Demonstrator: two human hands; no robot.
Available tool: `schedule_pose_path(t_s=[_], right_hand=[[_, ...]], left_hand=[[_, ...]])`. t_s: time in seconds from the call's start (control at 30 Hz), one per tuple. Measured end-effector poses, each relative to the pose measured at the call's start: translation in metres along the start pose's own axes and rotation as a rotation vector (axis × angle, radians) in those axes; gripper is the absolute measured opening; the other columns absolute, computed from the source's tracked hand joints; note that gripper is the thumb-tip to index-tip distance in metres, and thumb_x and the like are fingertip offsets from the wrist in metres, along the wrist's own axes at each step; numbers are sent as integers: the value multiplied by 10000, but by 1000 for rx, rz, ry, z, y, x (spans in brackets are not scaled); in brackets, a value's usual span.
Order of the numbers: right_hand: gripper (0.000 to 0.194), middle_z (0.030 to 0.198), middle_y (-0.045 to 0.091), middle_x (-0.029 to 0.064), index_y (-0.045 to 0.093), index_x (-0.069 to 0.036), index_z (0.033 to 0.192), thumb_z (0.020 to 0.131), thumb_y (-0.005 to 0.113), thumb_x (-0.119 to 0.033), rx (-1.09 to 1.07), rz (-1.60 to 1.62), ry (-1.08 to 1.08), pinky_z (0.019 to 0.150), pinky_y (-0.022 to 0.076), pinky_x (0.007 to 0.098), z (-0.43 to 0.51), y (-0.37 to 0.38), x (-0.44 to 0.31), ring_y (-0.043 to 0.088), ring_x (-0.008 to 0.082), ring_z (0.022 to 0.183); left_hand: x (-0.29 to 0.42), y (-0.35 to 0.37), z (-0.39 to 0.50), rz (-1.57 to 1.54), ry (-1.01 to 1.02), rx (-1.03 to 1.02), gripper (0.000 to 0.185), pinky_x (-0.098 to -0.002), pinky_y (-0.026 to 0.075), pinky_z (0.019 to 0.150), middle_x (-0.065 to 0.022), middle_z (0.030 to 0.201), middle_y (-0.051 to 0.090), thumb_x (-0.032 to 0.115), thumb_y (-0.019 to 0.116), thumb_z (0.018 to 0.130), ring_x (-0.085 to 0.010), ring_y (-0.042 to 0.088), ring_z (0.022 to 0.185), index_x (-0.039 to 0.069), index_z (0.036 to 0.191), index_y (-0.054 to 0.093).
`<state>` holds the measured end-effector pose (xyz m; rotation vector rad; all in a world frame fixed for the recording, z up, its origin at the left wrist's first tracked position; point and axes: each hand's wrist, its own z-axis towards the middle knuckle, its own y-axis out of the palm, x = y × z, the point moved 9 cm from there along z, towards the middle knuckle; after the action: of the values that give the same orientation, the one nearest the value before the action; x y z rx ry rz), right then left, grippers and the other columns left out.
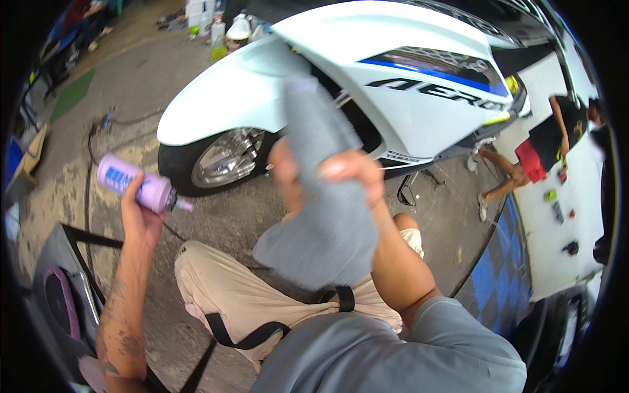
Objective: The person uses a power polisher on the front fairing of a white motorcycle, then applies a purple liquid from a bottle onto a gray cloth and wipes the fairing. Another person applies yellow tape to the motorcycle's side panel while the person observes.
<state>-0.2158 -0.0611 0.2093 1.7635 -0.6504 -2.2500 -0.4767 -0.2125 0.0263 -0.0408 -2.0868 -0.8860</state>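
My left hand (142, 206) grips a lilac plastic squeeze bottle (135, 182), which lies tilted with its nozzle pointing down to the right. In front of my chest, my right hand (351, 172) holds a grey cloth (324, 236), blurred by motion; one part rises above the fingers and the rest hangs below. A lilac patch shows at the cloth's top end. Behind the cloth stands a white Yamaha scooter (417, 108) with a blue stripe, its front fender (221, 93) and front wheel (228, 157) to the left of the cloth.
A dark stand (59, 245) with a purple-rimmed round pad (73, 304) is at my left. Bottles and jugs (238, 29) stand beyond the fender. A cable (140, 119) runs over the concrete floor. Another person (550, 132) is beside the scooter's rear, at the right.
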Motion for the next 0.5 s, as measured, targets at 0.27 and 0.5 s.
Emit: schedule_pose_path(t_s=[0.27, 0.5], right_hand=[[475, 793, 566, 72, 565, 15, 1089, 774, 637, -332, 565, 60, 149, 546, 455, 234, -56, -25, 18, 567, 132, 638], [529, 1078, 640, 108, 475, 35, 1350, 890, 680, -129, 808, -831, -480, 863, 514, 341, -67, -23, -33, 626, 178, 962]], left_hand=[[3, 2, -6, -34, 24, 52, 363, -423, 427, 905, -11, 1058, 668, 339, 736, 832, -199, 627, 1000, 182, 1128, 599], [-1, 6, -10, 33, -15, 26, 378, -386, 439, 860, -17, 1046, 666, 355, 730, 842, -184, 624, 981, 150, 1127, 590]])
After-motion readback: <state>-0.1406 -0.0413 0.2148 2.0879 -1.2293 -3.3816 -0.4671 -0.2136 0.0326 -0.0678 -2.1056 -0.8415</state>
